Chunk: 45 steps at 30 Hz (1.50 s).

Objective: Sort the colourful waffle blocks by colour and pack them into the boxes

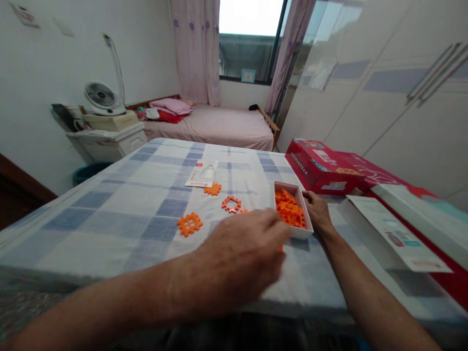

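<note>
My left hand (244,251) is curled over the table just left of a small white box (308,225), slightly smeared by motion. An orange plastic piece (280,247) peeks out at its fingers, mostly hidden by the hand. Orange interlocking plastic pieces (290,207) fill the box. At the box's right wall, my right hand (317,210) grips it with bent fingers. On the cloth lie a square toothed piece with a windowed middle (189,224), a hollow frame piece (231,204) and a solid toothed piece (212,189). Another orange piece (244,211) is partly covered by my left hand.
A white card with a bulb picture (203,174) lies behind the loose pieces on the checked tablecloth (139,195). Red boxes (321,165) stand at the back right. An opened white carton (398,234) rests right of my right forearm.
</note>
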Each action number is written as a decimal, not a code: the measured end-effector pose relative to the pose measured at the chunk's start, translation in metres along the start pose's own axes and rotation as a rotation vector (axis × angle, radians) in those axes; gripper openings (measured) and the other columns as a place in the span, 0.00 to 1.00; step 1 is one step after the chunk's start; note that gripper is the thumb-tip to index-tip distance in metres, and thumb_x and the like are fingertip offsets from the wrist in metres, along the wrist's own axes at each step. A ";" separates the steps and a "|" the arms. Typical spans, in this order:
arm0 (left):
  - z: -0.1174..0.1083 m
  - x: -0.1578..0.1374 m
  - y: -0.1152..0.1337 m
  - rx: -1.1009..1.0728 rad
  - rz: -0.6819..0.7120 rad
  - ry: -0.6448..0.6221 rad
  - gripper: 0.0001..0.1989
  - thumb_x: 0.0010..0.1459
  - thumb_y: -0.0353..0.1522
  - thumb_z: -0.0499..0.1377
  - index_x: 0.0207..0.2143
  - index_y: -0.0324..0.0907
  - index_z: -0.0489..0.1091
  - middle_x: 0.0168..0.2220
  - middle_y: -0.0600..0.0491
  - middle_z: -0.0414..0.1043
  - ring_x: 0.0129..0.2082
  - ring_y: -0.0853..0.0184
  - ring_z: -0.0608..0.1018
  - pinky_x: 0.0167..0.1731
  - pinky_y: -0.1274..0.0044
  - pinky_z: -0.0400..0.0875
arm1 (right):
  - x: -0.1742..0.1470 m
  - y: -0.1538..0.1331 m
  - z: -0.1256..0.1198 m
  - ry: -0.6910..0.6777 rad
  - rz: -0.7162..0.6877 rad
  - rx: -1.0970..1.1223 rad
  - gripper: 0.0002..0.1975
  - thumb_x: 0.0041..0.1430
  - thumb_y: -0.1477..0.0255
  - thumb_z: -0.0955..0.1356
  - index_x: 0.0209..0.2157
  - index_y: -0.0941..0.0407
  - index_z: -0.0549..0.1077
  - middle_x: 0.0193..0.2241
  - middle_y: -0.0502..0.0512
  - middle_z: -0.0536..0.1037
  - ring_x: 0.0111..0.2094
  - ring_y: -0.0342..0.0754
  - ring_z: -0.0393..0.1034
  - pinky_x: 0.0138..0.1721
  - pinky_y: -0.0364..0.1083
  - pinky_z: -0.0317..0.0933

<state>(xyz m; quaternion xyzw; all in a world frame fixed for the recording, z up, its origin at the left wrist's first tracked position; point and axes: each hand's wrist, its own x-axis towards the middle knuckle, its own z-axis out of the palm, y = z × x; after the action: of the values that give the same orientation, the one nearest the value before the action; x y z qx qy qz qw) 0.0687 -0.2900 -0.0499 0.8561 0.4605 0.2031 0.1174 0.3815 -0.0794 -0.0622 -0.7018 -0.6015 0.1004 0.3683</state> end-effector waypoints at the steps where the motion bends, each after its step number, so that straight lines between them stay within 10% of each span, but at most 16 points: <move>1: -0.027 0.031 -0.015 0.060 0.001 -0.034 0.12 0.56 0.39 0.56 0.41 0.47 0.70 0.41 0.49 0.70 0.44 0.59 0.72 0.42 0.70 0.70 | 0.000 -0.002 0.000 0.003 0.003 0.000 0.19 0.53 0.67 0.62 0.41 0.61 0.76 0.36 0.61 0.80 0.37 0.52 0.72 0.36 0.46 0.62; 5: -0.086 0.086 -0.074 0.376 -0.287 -0.119 0.14 0.54 0.41 0.56 0.38 0.41 0.69 0.40 0.45 0.69 0.41 0.56 0.73 0.40 0.67 0.70 | 0.000 -0.005 0.000 0.014 0.017 -0.002 0.17 0.53 0.67 0.62 0.38 0.59 0.77 0.34 0.58 0.80 0.34 0.50 0.72 0.33 0.45 0.61; 10: -0.081 0.060 -0.105 0.375 -0.393 -0.206 0.13 0.56 0.41 0.53 0.36 0.43 0.70 0.38 0.47 0.69 0.36 0.59 0.73 0.32 0.71 0.68 | 0.001 -0.005 0.001 0.037 0.015 -0.028 0.15 0.52 0.68 0.63 0.37 0.57 0.77 0.32 0.57 0.80 0.32 0.49 0.72 0.32 0.45 0.60; 19: -0.061 0.109 -0.090 0.244 -0.218 0.046 0.15 0.57 0.37 0.53 0.43 0.39 0.69 0.41 0.45 0.69 0.43 0.60 0.72 0.44 0.71 0.66 | -0.001 -0.011 -0.003 0.002 0.032 -0.009 0.15 0.52 0.68 0.62 0.37 0.58 0.77 0.33 0.58 0.80 0.33 0.50 0.73 0.32 0.44 0.61; 26: -0.031 0.165 -0.079 0.302 -0.236 -0.036 0.14 0.55 0.39 0.55 0.39 0.40 0.70 0.41 0.45 0.69 0.44 0.59 0.72 0.41 0.71 0.68 | -0.001 -0.006 -0.001 0.020 0.001 0.018 0.14 0.53 0.67 0.63 0.35 0.57 0.77 0.30 0.56 0.80 0.31 0.49 0.73 0.31 0.44 0.60; 39: -0.026 0.174 -0.081 0.250 -0.196 -0.060 0.15 0.52 0.38 0.56 0.40 0.40 0.71 0.38 0.45 0.70 0.41 0.59 0.73 0.39 0.72 0.67 | -0.002 -0.008 0.000 0.015 0.018 -0.004 0.12 0.55 0.71 0.62 0.37 0.56 0.77 0.35 0.56 0.80 0.36 0.48 0.73 0.35 0.43 0.61; 45: -0.032 0.193 -0.031 0.023 -0.067 0.057 0.22 0.51 0.36 0.57 0.48 0.38 0.69 0.41 0.45 0.71 0.42 0.61 0.74 0.45 0.71 0.67 | -0.003 -0.008 0.001 0.019 0.007 0.003 0.12 0.56 0.71 0.62 0.37 0.56 0.76 0.35 0.55 0.80 0.35 0.48 0.73 0.35 0.43 0.61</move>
<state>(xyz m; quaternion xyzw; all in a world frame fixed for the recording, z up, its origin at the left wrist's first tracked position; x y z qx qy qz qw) 0.1257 -0.1113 0.0129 0.8354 0.4944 0.2181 0.1009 0.3739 -0.0819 -0.0585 -0.7041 -0.5956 0.0958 0.3746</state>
